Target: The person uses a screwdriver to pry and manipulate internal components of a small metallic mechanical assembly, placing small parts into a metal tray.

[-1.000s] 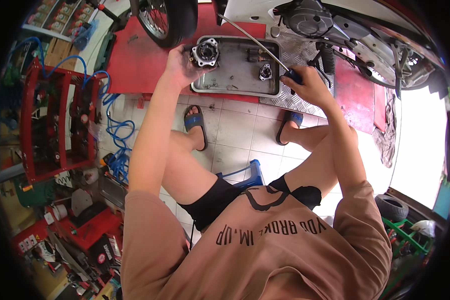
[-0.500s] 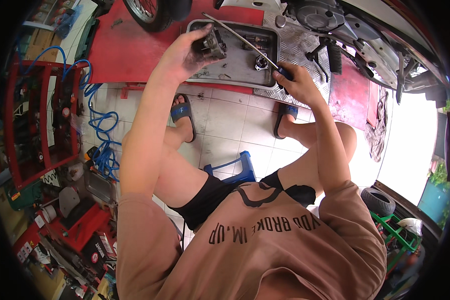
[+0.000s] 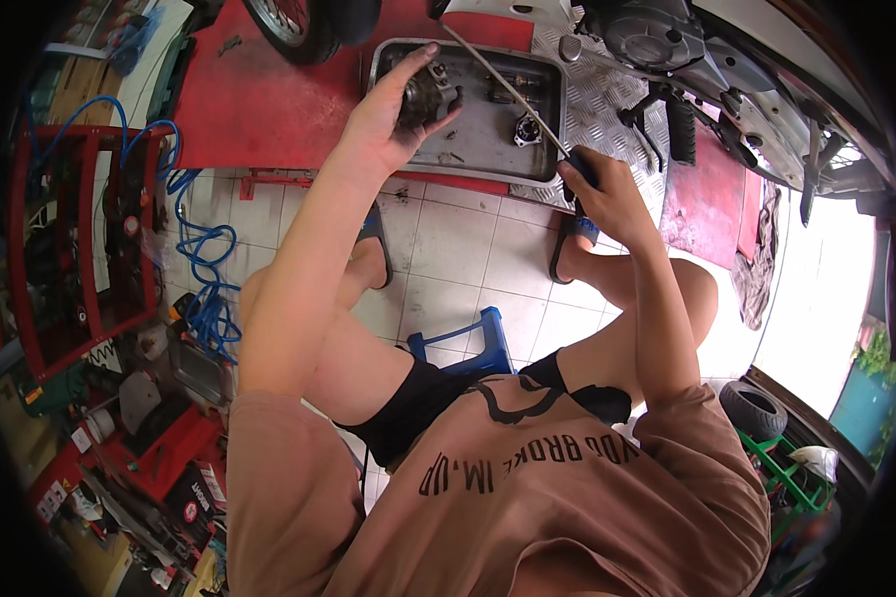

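My left hand [image 3: 393, 124] is closed round a grimy metal engine part [image 3: 426, 98], held above the left side of a grey metal tray [image 3: 438, 165]. Its thumb lies along the top of the part; the underside is hidden. In my right hand [image 3: 605, 189] is the dark blue handle of a long screwdriver [image 3: 508, 90], at the tray's right front corner. The shaft slants up and left across the tray, its tip near the far rim and apart from the engine part. A small round metal part [image 3: 528, 129] and dark cylindrical parts [image 3: 514, 90] lie in the tray.
A red lift table [image 3: 259, 109] with a tread-plate strip [image 3: 607, 90] carries the tray. A motorcycle [image 3: 657, 40] stands beyond on the right, a wheel [image 3: 304, 25] at the far left. On the tiled floor are a blue stool [image 3: 488, 343] and a coiled blue hose [image 3: 207, 313].
Both hands have shifted slightly to the right, with the engine part and the screwdriver still in them. The engine part is turned a little differently, and the view has shifted slightly.
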The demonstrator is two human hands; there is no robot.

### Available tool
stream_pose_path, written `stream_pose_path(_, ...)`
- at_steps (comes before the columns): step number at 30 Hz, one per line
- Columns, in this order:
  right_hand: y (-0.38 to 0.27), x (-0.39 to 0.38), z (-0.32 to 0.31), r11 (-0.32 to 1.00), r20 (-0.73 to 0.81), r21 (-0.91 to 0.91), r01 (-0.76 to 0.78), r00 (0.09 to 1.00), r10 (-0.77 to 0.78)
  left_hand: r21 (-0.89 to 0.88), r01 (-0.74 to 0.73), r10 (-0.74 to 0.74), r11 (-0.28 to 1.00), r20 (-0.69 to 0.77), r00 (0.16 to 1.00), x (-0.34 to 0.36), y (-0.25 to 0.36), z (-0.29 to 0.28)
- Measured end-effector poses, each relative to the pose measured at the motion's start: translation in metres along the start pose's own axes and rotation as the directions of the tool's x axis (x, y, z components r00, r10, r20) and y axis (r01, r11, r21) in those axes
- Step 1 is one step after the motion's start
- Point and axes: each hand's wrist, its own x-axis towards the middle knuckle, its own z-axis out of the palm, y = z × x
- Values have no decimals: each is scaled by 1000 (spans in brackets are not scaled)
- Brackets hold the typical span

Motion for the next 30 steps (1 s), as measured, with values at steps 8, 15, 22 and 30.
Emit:
stream_pose_path(8, 3, -21, -7, 974, -6, 222, 50, 999, -51, -80, -12, 18, 997, 65, 998, 11, 10, -20)
stream_pose_path(15, -4, -31, -9, 968, 14, 241, 68, 997, -73, -73, -81, 85, 994, 58, 995, 19, 18, -39)
stream_pose_path(22, -2, -29, -4, 973, -52, 198, 118, 993, -109, -52, -168, 170, 984, 30, 985, 12, 25, -35)
stream_pose_path(30, 0, -26, 1, 979, -41, 190, 74, 997, -67, -160, -176, 194, 971, 107, 975, 13, 30, -43)
